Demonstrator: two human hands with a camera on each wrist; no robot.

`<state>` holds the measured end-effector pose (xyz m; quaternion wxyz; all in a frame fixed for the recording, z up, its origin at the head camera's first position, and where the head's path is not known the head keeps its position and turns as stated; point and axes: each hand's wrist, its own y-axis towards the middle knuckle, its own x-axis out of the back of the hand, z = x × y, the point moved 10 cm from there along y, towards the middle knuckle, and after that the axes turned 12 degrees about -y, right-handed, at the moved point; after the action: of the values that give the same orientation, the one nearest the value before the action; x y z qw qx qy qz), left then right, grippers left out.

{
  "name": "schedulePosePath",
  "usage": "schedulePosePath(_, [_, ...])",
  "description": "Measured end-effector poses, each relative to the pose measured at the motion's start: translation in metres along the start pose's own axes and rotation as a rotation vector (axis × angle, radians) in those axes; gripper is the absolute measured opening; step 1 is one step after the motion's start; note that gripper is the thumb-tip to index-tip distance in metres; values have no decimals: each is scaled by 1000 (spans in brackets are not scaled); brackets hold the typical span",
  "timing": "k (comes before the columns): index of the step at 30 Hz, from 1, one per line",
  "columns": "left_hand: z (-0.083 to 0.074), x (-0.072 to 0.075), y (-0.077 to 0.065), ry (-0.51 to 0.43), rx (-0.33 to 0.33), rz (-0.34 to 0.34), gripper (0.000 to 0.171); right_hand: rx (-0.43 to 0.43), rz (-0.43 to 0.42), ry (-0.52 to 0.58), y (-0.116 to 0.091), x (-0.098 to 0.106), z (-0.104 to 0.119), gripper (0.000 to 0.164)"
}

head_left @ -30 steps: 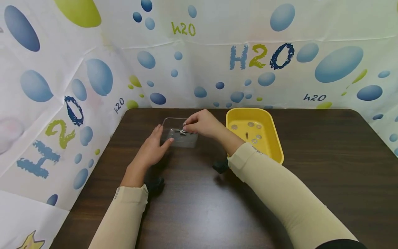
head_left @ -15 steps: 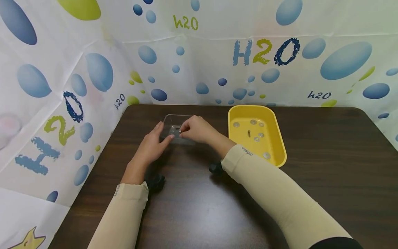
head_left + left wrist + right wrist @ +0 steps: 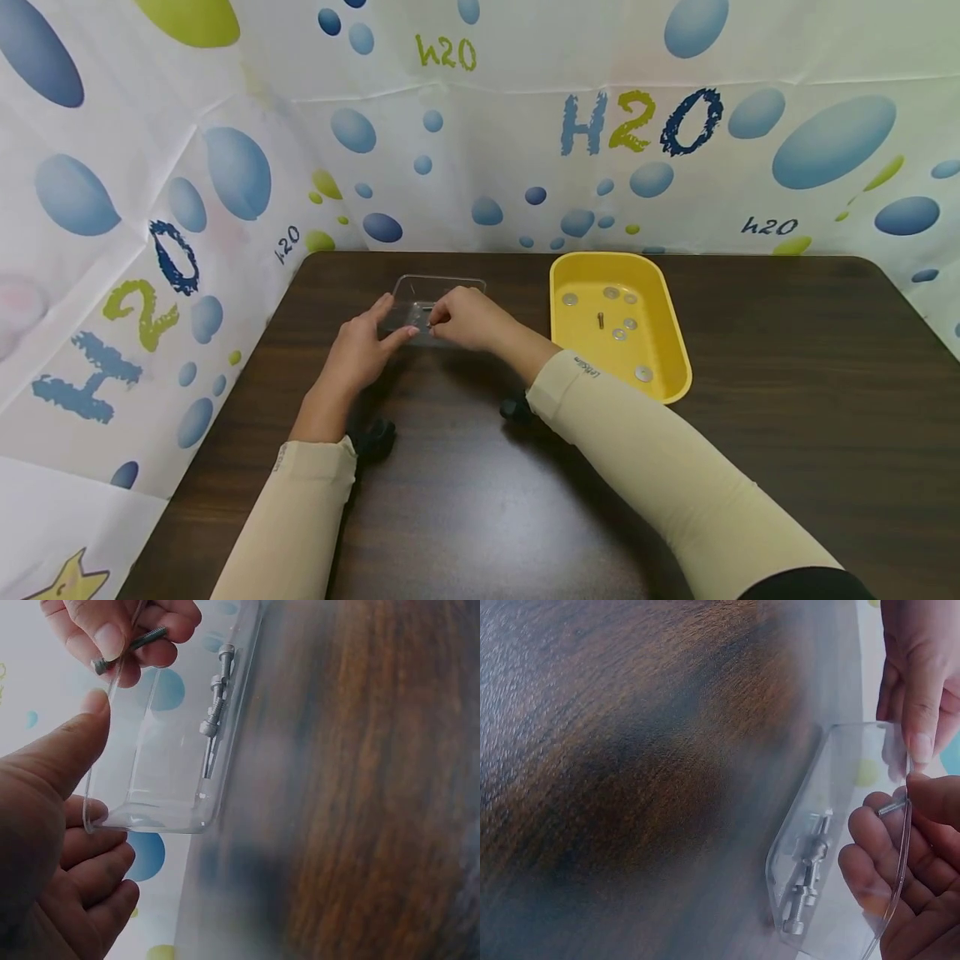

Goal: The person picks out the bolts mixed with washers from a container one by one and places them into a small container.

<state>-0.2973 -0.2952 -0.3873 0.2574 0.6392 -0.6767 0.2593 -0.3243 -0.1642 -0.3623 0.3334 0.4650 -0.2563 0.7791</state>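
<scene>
A clear plastic container (image 3: 450,277) stands at the back left of the table. My left hand (image 3: 356,350) holds its left near corner, thumb over the near rim and the other fingers outside the wall. Over the container, my right hand (image 3: 472,321) pinches a metal bolt (image 3: 150,639) between thumb and fingers, close to the near rim. More silver bolts (image 3: 215,705), several of them with round heads, lie in a loose line on the container's floor. In the head view, my right fingers mostly hide the pinched bolt.
To the right stands a yellow tray (image 3: 678,358) holding several flat round washers (image 3: 642,374) and one bolt (image 3: 600,321). The dark wooden table (image 3: 465,500) meets a white patterned backdrop (image 3: 495,150) at the back and left.
My right hand has shifted left and a little toward me over the container, fingers still pinched. The left hand keeps its place on the container. The head view has tilted slightly.
</scene>
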Motion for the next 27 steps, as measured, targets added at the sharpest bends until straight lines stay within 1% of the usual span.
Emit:
schedulePosePath(5, [-2,2,0,-5,-2,-20,81,4,4,-12,0,0,1,20])
schedulePosePath(11, [1,7,-1,-17,-12,-76,80,-2,10,-10,1,-1,1,20])
schedulePosePath(15, [5,9,-1,-38,7,-108,81,-5,15,-1,1,-1,1,19])
schedulePosePath(21, [10,11,-1,-75,41,-134,81,-4,25,-1,0,-2,2,21])
schedulePosePath(27, [12,12,-1,-98,45,-156,79,-4,2,20,-1,1,1,20])
